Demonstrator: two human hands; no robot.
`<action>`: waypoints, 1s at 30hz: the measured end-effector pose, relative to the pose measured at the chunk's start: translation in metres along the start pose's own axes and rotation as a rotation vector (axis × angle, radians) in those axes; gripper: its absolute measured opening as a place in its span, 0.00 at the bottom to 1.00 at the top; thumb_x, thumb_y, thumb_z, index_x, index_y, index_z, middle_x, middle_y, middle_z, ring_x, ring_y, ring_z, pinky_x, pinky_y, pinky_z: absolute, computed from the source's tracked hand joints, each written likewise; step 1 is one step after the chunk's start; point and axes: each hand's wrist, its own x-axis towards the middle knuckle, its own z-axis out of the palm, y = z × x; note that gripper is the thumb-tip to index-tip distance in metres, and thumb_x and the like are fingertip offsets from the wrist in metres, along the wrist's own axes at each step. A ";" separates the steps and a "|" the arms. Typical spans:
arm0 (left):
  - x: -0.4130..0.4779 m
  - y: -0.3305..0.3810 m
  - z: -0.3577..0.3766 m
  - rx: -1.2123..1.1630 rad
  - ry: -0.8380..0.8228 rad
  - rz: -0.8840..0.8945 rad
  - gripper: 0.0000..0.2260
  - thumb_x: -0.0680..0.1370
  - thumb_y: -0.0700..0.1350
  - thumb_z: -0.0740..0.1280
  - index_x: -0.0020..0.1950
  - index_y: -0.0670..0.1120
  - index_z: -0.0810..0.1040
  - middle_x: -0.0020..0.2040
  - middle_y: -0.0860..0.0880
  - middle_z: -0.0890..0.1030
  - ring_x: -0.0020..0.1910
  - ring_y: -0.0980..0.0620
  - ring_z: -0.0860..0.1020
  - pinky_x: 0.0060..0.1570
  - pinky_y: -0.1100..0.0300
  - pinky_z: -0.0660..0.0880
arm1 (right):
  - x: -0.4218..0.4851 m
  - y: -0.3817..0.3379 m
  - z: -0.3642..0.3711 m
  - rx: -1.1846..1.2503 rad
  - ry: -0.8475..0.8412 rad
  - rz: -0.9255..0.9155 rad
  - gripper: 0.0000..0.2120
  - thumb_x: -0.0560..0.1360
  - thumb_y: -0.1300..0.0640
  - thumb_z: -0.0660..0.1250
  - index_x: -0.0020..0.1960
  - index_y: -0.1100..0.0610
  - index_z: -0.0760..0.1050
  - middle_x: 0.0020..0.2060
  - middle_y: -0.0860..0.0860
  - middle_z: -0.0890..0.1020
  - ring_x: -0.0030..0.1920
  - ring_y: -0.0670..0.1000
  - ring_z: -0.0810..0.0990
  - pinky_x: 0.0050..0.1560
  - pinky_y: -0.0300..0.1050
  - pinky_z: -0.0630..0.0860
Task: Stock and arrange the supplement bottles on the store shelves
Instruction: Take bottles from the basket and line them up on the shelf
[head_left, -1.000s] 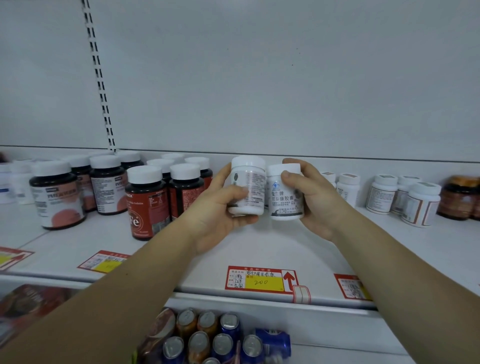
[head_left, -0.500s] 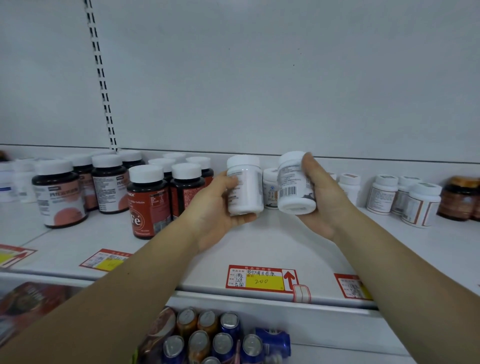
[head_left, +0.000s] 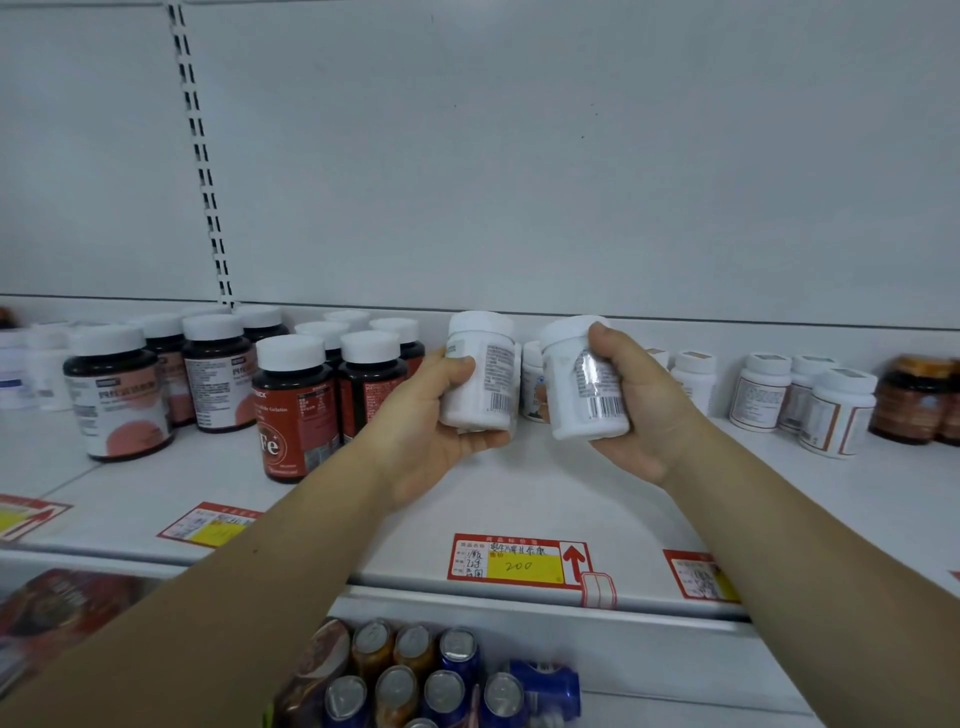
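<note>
The left hand (head_left: 426, 431) gripped one white bottle (head_left: 483, 374) in curled fingers; the right hand (head_left: 649, 415) gripped a second white bottle (head_left: 576, 384); perhaps nine dark bottles (head_left: 293, 410) stood on the shelf (head_left: 519, 493).

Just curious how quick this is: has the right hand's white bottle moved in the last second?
Yes. The white bottle has shifted right and turned its barcode forward, uncovering the small bottle standing behind on the shelf.
</note>
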 end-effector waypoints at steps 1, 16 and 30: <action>-0.001 0.001 0.000 -0.032 -0.003 -0.024 0.13 0.80 0.44 0.56 0.61 0.44 0.73 0.51 0.42 0.81 0.45 0.45 0.81 0.34 0.55 0.79 | 0.000 0.000 0.000 0.006 -0.005 0.000 0.24 0.65 0.48 0.66 0.57 0.60 0.72 0.38 0.53 0.80 0.37 0.51 0.79 0.41 0.46 0.78; 0.007 0.003 -0.003 0.020 0.043 0.176 0.26 0.79 0.35 0.52 0.70 0.60 0.65 0.62 0.49 0.76 0.58 0.45 0.77 0.55 0.40 0.75 | -0.002 -0.005 0.006 -0.824 0.138 0.012 0.18 0.74 0.59 0.66 0.63 0.52 0.70 0.53 0.51 0.76 0.47 0.48 0.79 0.46 0.45 0.79; 0.006 0.006 -0.008 -0.018 0.140 0.064 0.19 0.78 0.47 0.62 0.68 0.43 0.70 0.59 0.41 0.79 0.52 0.44 0.80 0.50 0.48 0.79 | -0.037 -0.008 0.010 -1.363 0.134 0.031 0.23 0.68 0.35 0.66 0.59 0.42 0.66 0.56 0.46 0.74 0.53 0.48 0.75 0.49 0.45 0.73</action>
